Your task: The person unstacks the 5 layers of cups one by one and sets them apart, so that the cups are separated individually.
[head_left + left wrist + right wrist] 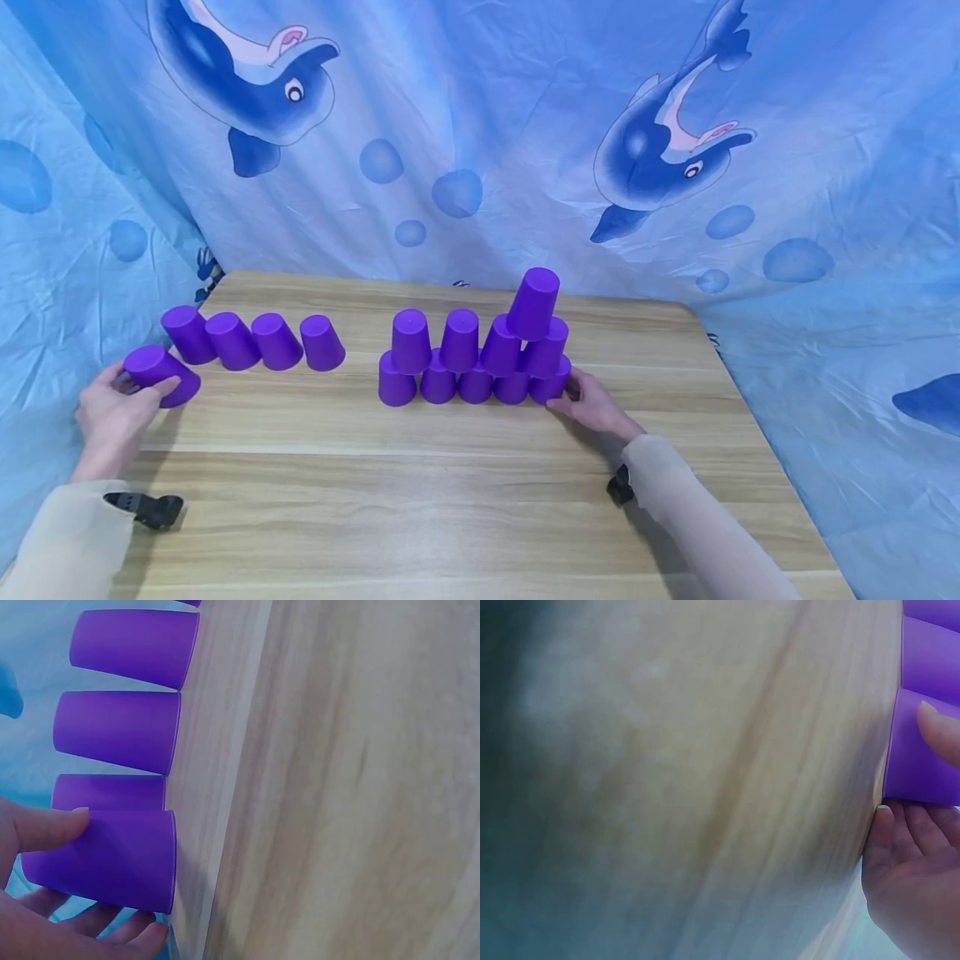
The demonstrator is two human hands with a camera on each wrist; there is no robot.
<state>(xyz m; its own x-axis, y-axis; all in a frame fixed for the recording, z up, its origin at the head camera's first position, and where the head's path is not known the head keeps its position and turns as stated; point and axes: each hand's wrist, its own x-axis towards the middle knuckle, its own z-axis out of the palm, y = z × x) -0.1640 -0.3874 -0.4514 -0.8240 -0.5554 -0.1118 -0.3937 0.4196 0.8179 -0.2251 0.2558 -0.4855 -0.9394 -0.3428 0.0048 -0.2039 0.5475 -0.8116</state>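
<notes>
My left hand (pixel 116 412) holds an upside-down purple cup (pixel 105 859) at the table's left side, thumb on one side and fingers around the other. Just behind it, several more purple cups (pixel 232 342) stand upside down in a row. Right of the middle, purple cups are stacked in tiers: a bottom row (pixel 475 386), a second row (pixel 460 342) on it, and a single cup (pixel 534 304) on top toward the right. My right hand (pixel 592 406) grips the rightmost bottom cup (pixel 922 761), its thumb on the near face and its fingers along the outer side.
The wooden table (pixel 420 517) extends in front of the cups toward me. A blue curtain (pixel 510 100) with dolphins hangs behind and along both sides. Black straps with devices (pixel 153 508) sit on both wrists.
</notes>
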